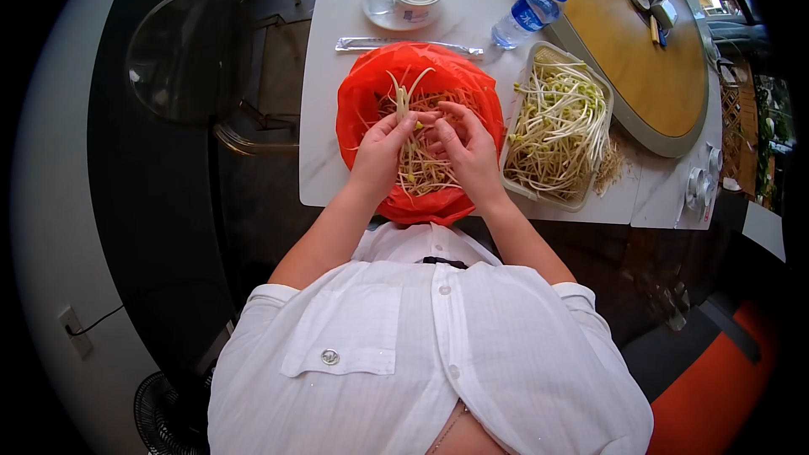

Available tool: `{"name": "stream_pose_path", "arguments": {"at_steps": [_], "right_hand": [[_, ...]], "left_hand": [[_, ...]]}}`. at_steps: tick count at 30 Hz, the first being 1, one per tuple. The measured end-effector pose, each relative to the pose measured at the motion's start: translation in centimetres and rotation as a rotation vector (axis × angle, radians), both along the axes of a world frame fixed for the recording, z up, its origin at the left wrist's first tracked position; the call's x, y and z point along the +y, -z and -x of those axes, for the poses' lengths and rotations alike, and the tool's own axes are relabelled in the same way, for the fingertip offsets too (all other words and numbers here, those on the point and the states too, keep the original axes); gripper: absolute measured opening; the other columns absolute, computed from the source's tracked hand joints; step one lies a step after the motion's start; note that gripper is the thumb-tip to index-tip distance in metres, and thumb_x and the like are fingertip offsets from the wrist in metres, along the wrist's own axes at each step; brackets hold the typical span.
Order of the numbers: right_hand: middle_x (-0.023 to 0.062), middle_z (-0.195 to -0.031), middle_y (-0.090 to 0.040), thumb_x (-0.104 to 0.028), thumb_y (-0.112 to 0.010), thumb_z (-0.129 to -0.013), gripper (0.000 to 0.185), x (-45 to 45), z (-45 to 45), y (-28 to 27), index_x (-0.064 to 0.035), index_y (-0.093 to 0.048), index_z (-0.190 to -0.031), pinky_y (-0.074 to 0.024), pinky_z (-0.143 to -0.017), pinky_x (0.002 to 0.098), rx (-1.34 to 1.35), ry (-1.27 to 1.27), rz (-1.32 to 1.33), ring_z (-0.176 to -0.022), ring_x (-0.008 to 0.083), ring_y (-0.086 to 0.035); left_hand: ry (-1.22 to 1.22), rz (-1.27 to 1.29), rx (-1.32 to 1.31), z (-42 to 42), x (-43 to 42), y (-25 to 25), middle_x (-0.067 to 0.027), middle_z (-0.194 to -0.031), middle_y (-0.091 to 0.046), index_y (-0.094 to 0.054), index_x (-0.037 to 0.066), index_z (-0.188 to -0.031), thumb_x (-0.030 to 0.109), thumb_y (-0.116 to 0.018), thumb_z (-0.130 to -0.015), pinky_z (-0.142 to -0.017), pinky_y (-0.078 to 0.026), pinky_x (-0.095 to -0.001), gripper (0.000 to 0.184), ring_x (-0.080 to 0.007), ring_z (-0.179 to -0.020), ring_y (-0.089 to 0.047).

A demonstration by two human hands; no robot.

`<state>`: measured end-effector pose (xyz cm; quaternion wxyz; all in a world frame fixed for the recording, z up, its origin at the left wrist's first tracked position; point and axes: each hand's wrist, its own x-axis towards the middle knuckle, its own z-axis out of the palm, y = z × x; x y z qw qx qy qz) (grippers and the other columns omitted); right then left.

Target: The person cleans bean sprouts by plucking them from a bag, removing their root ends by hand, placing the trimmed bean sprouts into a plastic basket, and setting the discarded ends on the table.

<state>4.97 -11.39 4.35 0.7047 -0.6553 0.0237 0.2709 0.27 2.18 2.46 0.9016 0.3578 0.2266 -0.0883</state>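
Two hands (383, 147) (474, 156), one bag (431, 207) (one tray (543, 195), too).

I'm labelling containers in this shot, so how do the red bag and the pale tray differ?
The red bag looks soft and crumpled, while the pale tray looks stiff and roughly rectangular. The red bag lies beneath the left hand and right hand; the pale tray stands to their right, with neither hand in it. Both hold sprouts.

Sprouts (428, 172) lie in the bag (356, 99), left of the basket (546, 195), a bottle (529, 17) behind.
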Motion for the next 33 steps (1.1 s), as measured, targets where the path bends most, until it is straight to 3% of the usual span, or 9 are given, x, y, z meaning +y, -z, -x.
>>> {"name": "stream_pose_path", "arguments": {"at_steps": [3, 6, 11, 13, 19, 22, 25, 28, 33], "right_hand": [[0.0037, -0.08, -0.06, -0.01, -0.057, -0.086, 0.017, -0.1, -0.6, 1.2, 0.0004, -0.057, -0.099, -0.0481, -0.062, 0.0215, -0.111, 0.008, 0.029, -0.071, 0.0079, -0.058], [0.0022, -0.081, -0.06, -0.009, -0.057, -0.085, 0.015, -0.7, -1.2, 1.6, -0.0004, -0.058, -0.098, -0.048, -0.062, 0.0203, 0.009, -0.052, 0.019, -0.071, 0.0067, -0.057], [0.0012, -0.083, -0.06, -0.006, -0.057, -0.084, 0.013, -0.9, -1.6, 0.6, -0.001, -0.058, -0.097, -0.0486, -0.064, 0.0205, -0.039, 0.003, -0.012, -0.073, 0.0063, -0.057], [0.0011, -0.083, -0.061, -0.005, -0.057, -0.084, 0.013, -1.0, -1.6, 0.5, -0.0008, -0.058, -0.097, -0.0491, -0.065, 0.0212, -0.074, 0.011, -0.009, -0.074, 0.0065, -0.057], [0.007, -0.09, -0.059, 0.001, -0.056, -0.079, 0.017, -0.7, -0.8, 0.3, -0.0004, -0.057, -0.096, -0.0501, -0.071, 0.0251, -0.449, -0.237, 0.153, -0.079, 0.0134, -0.06], [0.0092, -0.093, -0.058, 0.003, -0.056, -0.077, 0.02, -0.5, -0.1, 0.0, -0.001, -0.058, -0.097, -0.0498, -0.071, 0.0256, -0.437, -0.214, 0.116, -0.081, 0.0167, -0.06], [0.0093, -0.095, -0.058, 0.003, -0.055, -0.077, 0.022, -0.3, 0.6, 0.4, -0.0016, -0.058, -0.098, -0.0499, -0.071, 0.0265, -0.403, -0.226, 0.071, -0.082, 0.0178, -0.06], [0.0104, -0.094, -0.059, 0.003, -0.056, -0.078, 0.022, 0.0, 0.9, -0.1, -0.0017, -0.059, -0.099, -0.0502, -0.068, 0.0275, -0.549, -0.239, 0.141, -0.081, 0.0183, -0.061], [0.0118, -0.087, -0.062, 0.0, -0.058, -0.08, 0.018, 0.2, 1.1, 0.4, -0.001, -0.06, -0.097, -0.0501, -0.066, 0.0277, -0.529, -0.016, 0.21, -0.075, 0.0207, -0.062]], "left_hand": [[0.026, -0.009, -0.008, 0.1, 0.4, -0.5, -0.0134, -0.108, -0.059, -0.055, -0.003, -0.107, 0.02, -0.037, -0.095, -0.087, -0.045, -0.033, 0.032, -0.0192, -0.096, -0.058], [-0.001, 0.039, -0.047, 0.1, 0.8, -0.6, -0.0142, -0.109, -0.059, -0.055, -0.004, -0.109, 0.02, -0.038, -0.094, -0.087, -0.046, -0.0344, 0.032, -0.0203, -0.097, -0.058], [-0.029, 0.109, -0.016, 0.3, 1.9, -0.5, -0.0151, -0.11, -0.059, -0.053, -0.003, -0.11, 0.02, -0.04, -0.094, -0.085, -0.047, -0.0357, 0.031, -0.0213, -0.096, -0.059], [0.149, 0.025, 0.133, 0.3, 2.1, -0.8, -0.0136, -0.106, -0.06, -0.052, -0.001, -0.112, 0.021, -0.042, -0.093, -0.082, -0.048, -0.0347, 0.03, -0.0207, -0.091, -0.061], [0.235, 0.116, 0.03, 0.6, 1.1, 0.2, -0.0072, -0.095, -0.06, -0.053, 0.002, -0.108, 0.019, -0.048, -0.091, -0.079, -0.049, -0.0321, 0.025, -0.0162, -0.089, -0.06], [0.128, 0.125, 0.086, 0.8, 0.7, 0.1, -0.0059, -0.091, -0.06, -0.054, 0.002, -0.105, 0.017, -0.05, -0.091, -0.072, -0.051, -0.0282, 0.021, -0.0138, -0.079, -0.06], [0.106, 0.151, 0.115, 1.0, 0.8, 0.0, -0.0058, -0.093, -0.06, -0.055, 0.002, -0.104, 0.016, -0.05, -0.09, -0.071, -0.051, -0.0271, 0.02, -0.0135, -0.079, -0.06], [0.122, 0.106, 0.131, 1.2, 1.0, 0.0, -0.0061, -0.093, -0.06, -0.055, 0.001, -0.103, 0.016, -0.051, -0.09, -0.07, -0.052, -0.0271, 0.02, -0.0137, -0.078, -0.061], [0.059, 0.021, 0.129, 1.0, 0.5, -0.3, -0.0092, -0.091, -0.062, -0.055, 0.0, -0.102, 0.02, -0.046, -0.092, -0.071, -0.052, -0.0312, 0.024, -0.0177, -0.08, -0.062]]}}
